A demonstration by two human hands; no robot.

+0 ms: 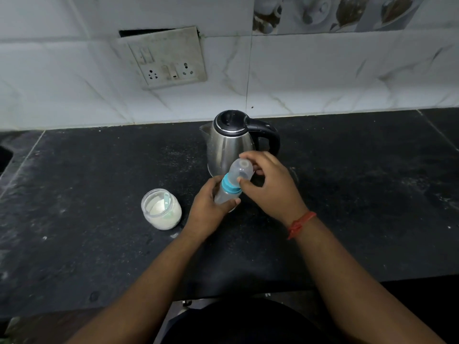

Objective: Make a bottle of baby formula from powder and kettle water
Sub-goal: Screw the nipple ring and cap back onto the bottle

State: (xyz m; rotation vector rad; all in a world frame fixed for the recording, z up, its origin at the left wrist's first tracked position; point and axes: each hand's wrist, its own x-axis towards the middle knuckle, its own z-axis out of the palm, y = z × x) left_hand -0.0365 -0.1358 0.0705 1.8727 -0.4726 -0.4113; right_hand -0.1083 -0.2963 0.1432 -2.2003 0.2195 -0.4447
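A clear baby bottle with a teal collar ring is tilted over the black counter. My left hand grips the bottle's body from below. My right hand pinches the translucent dome cap on the bottle's top with thumb and fingers. Just behind the hands stands a steel kettle with its black lid shut and its handle to the right. To the left an open clear jar of white powder holds a small scoop.
The black stone counter is dusted with specks of powder. Behind it, a white tiled wall carries a switch and socket plate. A sink edge shows at far left. The counter's front edge runs close to my body.
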